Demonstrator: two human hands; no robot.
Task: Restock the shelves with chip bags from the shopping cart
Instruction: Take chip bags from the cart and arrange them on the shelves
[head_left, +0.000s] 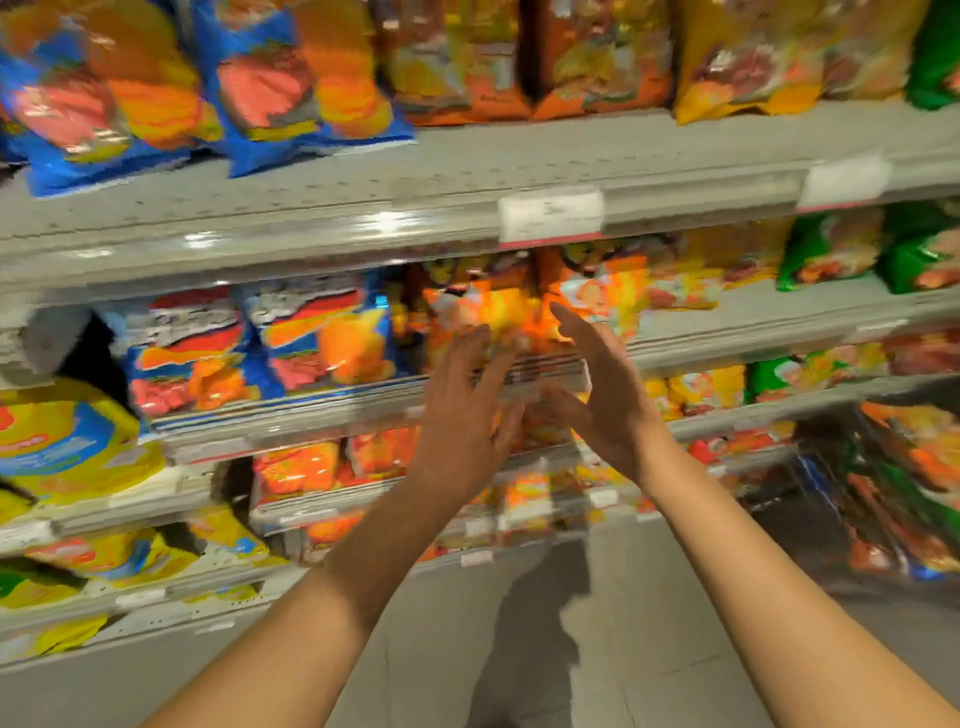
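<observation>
Reaching toward the shelves, 2 bare forearms are seen from the near edge of the view, and both hands are raised in front of the second shelf (727, 338) from the top. The left hand (467, 410) is held with its fingers straight and spread, and nothing is gripped by it. The right hand (602, 395) is also kept with straight fingers, the palm turned to the left, and nothing is held in it. The 2 hands are near each other, but a small gap is left between them.

Just behind the fingertips, an orange chip bag (483, 317) is seen standing on the second shelf. The picture is blurred there, so it cannot be told if the bag is touched by the fingers. To the left of it, blue chip bags (260, 348) are placed on the same shelf, and to the far right green bags (831, 249) are placed. On the top shelf (363, 208) more blue bags (291, 88) are laid at the left, and orange and yellow ones (597, 62) at the right. A white price label (550, 215) is fixed on its front edge. At the right edge, the shopping cart (883, 499) is seen, filled with more bags.
</observation>
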